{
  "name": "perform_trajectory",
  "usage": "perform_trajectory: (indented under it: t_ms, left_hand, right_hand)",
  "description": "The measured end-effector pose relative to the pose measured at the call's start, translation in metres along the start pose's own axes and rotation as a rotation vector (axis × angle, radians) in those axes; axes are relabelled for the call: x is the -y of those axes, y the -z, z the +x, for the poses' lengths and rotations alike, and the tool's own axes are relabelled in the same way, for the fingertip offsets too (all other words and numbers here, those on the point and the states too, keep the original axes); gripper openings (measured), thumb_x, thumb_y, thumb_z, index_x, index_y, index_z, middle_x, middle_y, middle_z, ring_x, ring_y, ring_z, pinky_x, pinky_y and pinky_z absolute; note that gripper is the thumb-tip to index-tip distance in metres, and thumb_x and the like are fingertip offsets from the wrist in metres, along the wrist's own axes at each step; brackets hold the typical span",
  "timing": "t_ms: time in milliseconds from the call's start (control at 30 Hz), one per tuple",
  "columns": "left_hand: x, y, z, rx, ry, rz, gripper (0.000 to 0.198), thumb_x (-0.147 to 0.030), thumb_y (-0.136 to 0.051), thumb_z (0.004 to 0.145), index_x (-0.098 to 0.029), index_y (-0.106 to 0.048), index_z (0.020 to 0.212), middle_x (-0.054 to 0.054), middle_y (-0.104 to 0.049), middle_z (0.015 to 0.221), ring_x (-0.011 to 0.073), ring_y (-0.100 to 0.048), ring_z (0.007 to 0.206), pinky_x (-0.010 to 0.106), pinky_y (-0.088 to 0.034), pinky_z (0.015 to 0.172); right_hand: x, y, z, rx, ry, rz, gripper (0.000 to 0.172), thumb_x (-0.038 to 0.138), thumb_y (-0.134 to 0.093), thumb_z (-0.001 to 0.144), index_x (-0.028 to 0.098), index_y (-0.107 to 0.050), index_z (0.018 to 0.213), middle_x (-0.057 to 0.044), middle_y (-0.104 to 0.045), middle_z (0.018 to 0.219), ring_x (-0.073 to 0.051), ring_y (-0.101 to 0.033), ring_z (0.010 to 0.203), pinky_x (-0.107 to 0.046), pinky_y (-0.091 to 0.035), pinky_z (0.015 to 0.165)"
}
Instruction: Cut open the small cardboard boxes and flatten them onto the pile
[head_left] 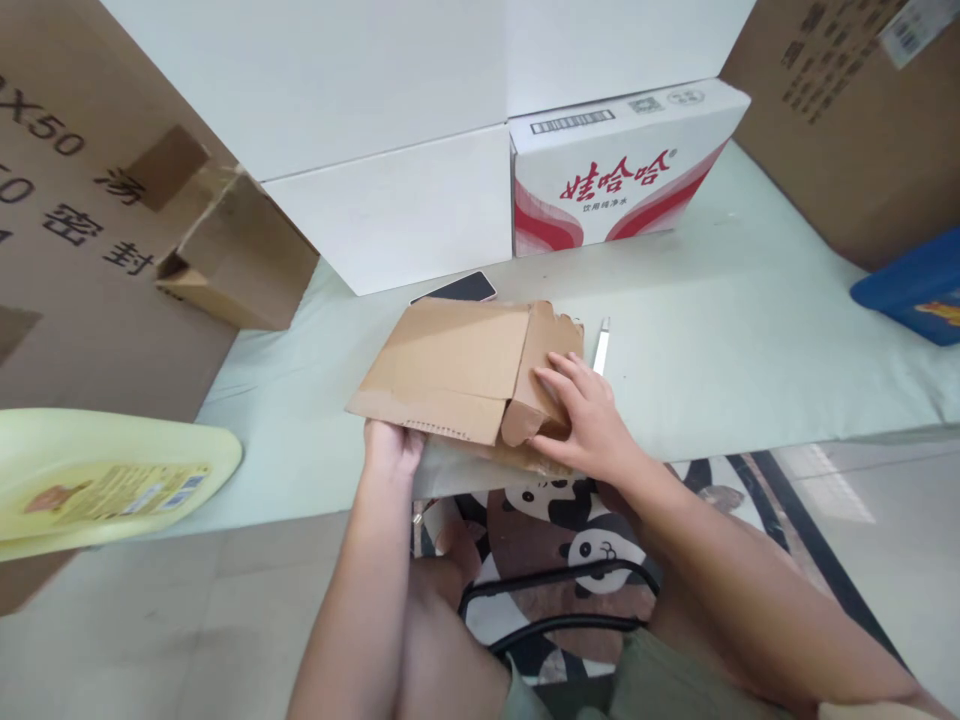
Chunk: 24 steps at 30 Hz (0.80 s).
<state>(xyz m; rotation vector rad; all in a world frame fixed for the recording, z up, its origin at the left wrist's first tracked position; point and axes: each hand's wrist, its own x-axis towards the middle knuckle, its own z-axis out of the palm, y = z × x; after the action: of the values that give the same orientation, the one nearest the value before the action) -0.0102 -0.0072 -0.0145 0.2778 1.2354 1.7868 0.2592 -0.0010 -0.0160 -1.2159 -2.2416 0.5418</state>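
The flattened-looking tan cardboard box (450, 350), with ragged, torn-looking flaps, is the centre of the dial, close to the near edge of the pale green cloth-covered table (750, 360). At 7 o'clock the left hand (394, 445) reaches beneath its near edge; the fingers are hidden, so I cannot tell how firmly they grip. At 4 o'clock the right hand (585, 415) lies on the folded end flap, fingers spread wide and thumb lower down. Pressing hard there could rip the cardboard, I judge, since the crease beside that flap already looks gapped; a rough edge might also scrape the fingertips. A sharp tug toward 6 o'clock could bring the box off the table, as its near side lies so near the edge. At 12 o'clock a flat black-screened phone (461, 287) sits right behind the box, partly covered in this view, and a push away from the person could shove it. At 2 o'clock a slim white pen-shaped tool (602, 345) lies just beside the flap; a swing of the right hand might knock it, and if its narrow tip is sharp, nick a finger. Farther out, toward 8 o'clock, the pale yellow plastic bottle (112, 480) could be bumped by a wide left elbow.
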Motion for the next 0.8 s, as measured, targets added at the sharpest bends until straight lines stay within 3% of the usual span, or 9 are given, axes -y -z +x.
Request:
perform_trajectory:
  t_ms: [200, 467, 633, 800]
  left_hand:
    - [0.006, -0.001, -0.013, 0.075, -0.03, 0.007, 0.03, -0.034, -0.085, 0.068, -0.02, -0.076, 0.093, 0.007, -0.079, 0.099, 0.025, -0.073, 0.096, 0.034, -0.061, 0.084]
    - [0.024, -0.01, -0.032, 0.134, -0.018, 0.056, 0.048, -0.041, -0.098, 0.047, -0.024, -0.076, 0.086, 0.001, -0.078, 0.086, 0.0215, -0.073, 0.084, 0.032, -0.061, 0.078]
    - [0.027, -0.008, -0.029, 0.132, 0.046, -0.015, 0.036, -0.041, -0.09, 0.064, -0.022, -0.076, 0.091, 0.004, -0.078, 0.088, 0.0226, -0.073, 0.081, 0.032, -0.06, 0.072]
    - [0.027, -0.013, -0.024, 0.056, 0.067, -0.083, 0.02, -0.028, -0.074, 0.081, -0.021, -0.076, 0.1, 0.005, -0.079, 0.098, 0.0216, -0.074, 0.091, 0.032, -0.059, 0.079]
  right_hand:
    - [-0.003, -0.008, 0.004, -0.099, -0.15, -0.129, 0.085, 0.046, -0.072, 0.078, 0.025, -0.036, 0.152, -0.016, -0.038, 0.16, -0.044, -0.039, 0.145, -0.065, -0.044, 0.108]
    - [-0.001, -0.008, 0.008, -0.3, -0.203, -0.181, 0.058, 0.032, -0.058, 0.084, 0.025, -0.047, 0.141, -0.019, -0.051, 0.148, -0.039, -0.057, 0.127, -0.057, -0.052, 0.097]
    - [-0.002, -0.007, 0.008, -0.377, -0.149, -0.127, 0.058, 0.023, -0.053, 0.085, 0.027, -0.043, 0.142, -0.016, -0.057, 0.14, -0.036, -0.059, 0.124, -0.054, -0.054, 0.096]
    - [0.006, -0.012, 0.003, -0.395, -0.015, -0.143, 0.06, 0.021, -0.058, 0.08, 0.028, -0.045, 0.139, -0.015, -0.06, 0.134, -0.037, -0.055, 0.131, -0.056, -0.047, 0.104]
